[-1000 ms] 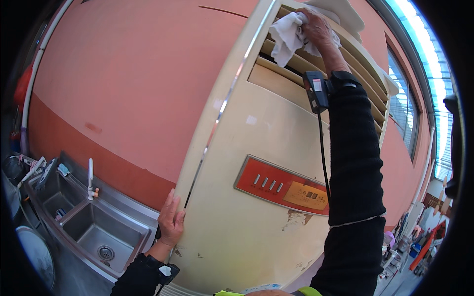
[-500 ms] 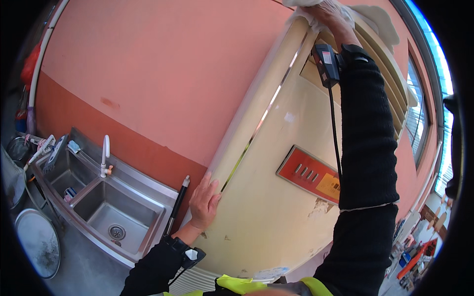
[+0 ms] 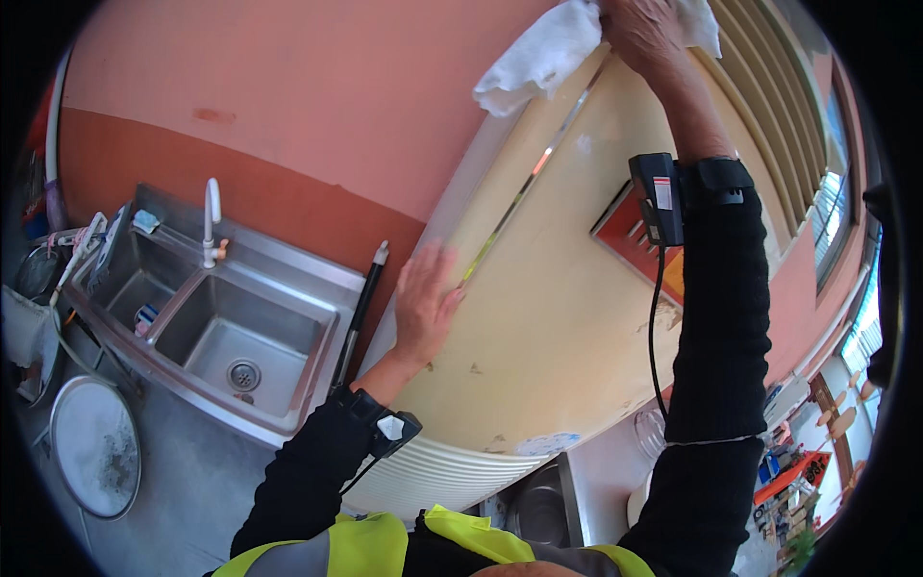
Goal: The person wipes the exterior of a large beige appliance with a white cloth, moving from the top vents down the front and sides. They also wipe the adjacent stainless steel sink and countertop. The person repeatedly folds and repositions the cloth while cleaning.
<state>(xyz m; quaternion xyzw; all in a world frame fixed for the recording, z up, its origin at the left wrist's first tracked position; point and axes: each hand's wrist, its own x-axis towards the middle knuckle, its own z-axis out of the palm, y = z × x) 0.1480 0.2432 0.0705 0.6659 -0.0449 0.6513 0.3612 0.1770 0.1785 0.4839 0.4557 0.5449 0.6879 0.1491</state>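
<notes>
A tall cream floor-standing air conditioner (image 3: 538, 327) leans across the view, with a shiny narrow strip (image 3: 527, 188) along its left front. My right hand (image 3: 649, 34) grips a white cloth (image 3: 543, 60) against the upper front; part of the cloth hangs over the left edge, and some shows right of the hand. Lower down, my left hand (image 3: 423, 303) rests flat by the front left edge near the strip's lower end, its fingers stretched out and slightly blurred. My right forearm and its wrist device partly cover the red control panel (image 3: 620, 226).
Left of the air conditioner stands a two-basin steel sink (image 3: 245, 337) with a white tap (image 3: 211, 226). A black pole (image 3: 361, 313) stands between them. A round metal lid (image 3: 94, 447) is at lower left. Slatted louvres (image 3: 769, 96) lie right of my right hand.
My right hand has come down the air conditioner's front with the cloth, which now spreads out further left. The view has tilted downward. My left hand stays by the left edge.
</notes>
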